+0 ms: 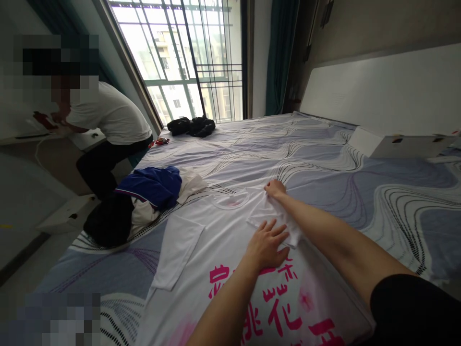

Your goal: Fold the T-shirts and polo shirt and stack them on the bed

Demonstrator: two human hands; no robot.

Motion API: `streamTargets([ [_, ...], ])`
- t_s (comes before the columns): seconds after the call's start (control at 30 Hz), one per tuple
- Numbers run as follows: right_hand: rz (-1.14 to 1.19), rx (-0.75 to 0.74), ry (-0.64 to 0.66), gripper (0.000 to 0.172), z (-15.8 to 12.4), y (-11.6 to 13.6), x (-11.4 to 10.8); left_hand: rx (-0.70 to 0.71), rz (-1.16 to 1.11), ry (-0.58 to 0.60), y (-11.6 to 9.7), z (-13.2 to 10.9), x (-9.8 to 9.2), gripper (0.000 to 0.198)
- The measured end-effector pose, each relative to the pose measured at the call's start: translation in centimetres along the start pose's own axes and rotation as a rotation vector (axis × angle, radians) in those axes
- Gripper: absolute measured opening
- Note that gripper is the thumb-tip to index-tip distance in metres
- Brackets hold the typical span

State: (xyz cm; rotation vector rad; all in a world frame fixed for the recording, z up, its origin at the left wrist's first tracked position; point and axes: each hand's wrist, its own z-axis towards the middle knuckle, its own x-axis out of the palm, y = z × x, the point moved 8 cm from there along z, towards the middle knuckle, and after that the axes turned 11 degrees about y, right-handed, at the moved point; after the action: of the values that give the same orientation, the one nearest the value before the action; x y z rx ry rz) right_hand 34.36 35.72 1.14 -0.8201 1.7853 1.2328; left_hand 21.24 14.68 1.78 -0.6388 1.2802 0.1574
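A white T-shirt with pink lettering lies spread, front side up, on the bed. Its collar points away from me, and the sleeve on the left lies flat. My left hand rests on the shirt's chest with fingers spread, just below the sleeve on the right. Higher up, my right hand pinches the shirt at the shoulder on the right. That sleeve is folded inward over the chest. My left forearm hides part of the lettering.
Left of the shirt lies a pile of clothes, blue, black and white. Farther back is a black garment heap by the window. A white box stands at the right. A person in a white top sits beyond the bed's left edge.
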Motion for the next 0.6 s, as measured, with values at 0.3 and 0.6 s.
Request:
streamTargets([
  [0.3, 0.034, 0.081, -0.077, 0.034, 0.6, -1.2, 0.0, 0.037, 0.012, 0.019, -0.4, 0.0, -0.2, 0.042],
  [0.6, 0.061, 0.086, 0.086, 0.033, -0.3, 0.7, 0.3, -0.037, 0.025, -0.021, -0.1, 0.3, -0.3, 0.045],
])
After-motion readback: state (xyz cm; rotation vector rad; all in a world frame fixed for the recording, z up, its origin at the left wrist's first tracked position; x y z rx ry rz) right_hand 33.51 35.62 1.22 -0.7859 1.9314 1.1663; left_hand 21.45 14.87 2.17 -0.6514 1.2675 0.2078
